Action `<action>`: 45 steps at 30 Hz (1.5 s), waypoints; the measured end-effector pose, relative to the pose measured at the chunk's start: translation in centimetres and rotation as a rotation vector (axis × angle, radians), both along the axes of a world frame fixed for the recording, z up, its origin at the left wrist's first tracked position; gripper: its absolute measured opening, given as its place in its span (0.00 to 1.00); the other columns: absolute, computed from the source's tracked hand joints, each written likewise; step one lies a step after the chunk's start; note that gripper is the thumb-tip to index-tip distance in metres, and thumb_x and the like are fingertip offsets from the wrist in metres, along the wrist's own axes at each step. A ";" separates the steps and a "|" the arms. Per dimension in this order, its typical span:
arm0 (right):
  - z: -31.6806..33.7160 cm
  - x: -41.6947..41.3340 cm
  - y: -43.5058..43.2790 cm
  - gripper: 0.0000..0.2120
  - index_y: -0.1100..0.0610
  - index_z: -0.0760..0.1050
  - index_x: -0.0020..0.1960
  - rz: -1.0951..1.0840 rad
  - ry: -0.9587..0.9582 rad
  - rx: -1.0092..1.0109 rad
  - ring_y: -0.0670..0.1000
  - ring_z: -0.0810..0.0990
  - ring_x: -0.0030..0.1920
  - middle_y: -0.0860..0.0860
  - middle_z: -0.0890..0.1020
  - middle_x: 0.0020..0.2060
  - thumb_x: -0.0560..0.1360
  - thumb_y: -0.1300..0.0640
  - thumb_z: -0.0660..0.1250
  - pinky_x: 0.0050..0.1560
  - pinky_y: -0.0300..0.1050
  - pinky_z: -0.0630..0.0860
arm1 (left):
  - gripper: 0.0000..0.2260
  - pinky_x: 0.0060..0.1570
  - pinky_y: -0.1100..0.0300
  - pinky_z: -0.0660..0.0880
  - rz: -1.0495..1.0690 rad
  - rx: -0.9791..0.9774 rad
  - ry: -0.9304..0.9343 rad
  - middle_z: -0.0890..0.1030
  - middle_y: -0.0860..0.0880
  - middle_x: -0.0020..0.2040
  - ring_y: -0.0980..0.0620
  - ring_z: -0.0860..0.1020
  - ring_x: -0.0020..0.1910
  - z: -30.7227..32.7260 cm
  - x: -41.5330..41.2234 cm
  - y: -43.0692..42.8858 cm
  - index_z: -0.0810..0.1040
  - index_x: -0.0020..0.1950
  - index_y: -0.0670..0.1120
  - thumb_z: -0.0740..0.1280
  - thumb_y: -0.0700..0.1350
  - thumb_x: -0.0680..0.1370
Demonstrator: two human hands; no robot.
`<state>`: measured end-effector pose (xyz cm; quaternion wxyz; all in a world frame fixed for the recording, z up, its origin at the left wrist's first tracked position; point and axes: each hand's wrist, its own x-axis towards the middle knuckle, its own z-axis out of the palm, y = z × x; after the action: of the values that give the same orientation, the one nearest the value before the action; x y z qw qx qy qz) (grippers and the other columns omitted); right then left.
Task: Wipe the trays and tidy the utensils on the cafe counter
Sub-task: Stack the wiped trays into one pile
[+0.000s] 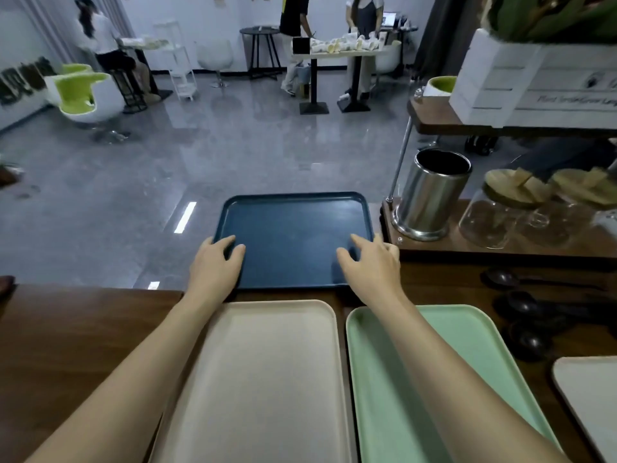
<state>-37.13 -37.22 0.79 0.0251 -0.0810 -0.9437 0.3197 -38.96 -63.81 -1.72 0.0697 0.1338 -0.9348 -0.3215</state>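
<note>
A dark blue tray sticks out past the far edge of the wooden counter, over the floor. My left hand grips its near left corner, fingers curled over the rim. At the near right corner my right hand grips it the same way. Closer to me a beige tray and a mint green tray lie side by side on the counter, under my forearms. Several dark spoons lie loose to the right of the green tray. An empty steel utensil holder stands at the right.
A white tray shows partly at the right edge. Glass jars with wooden lids stand beside the steel holder, under a shelf bearing a white crate. Beyond the counter lie a grey floor, chairs, tables and several people.
</note>
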 end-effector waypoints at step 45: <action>-0.2 6.7 -1.2 0.25 0.37 0.70 0.72 0.914 -0.051 0.307 0.50 0.55 0.80 0.44 0.60 0.80 0.77 0.34 0.63 0.74 0.51 0.61 | 0.24 0.80 0.48 0.47 -0.166 -0.124 -0.039 0.51 0.50 0.84 0.48 0.43 0.83 0.2 13.4 0.6 0.67 0.79 0.55 0.56 0.61 0.84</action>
<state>-30.44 -38.42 0.57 -0.1295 0.3386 -0.9193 0.1531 -25.60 -63.23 -1.54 0.0327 0.0578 -0.9619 -0.2651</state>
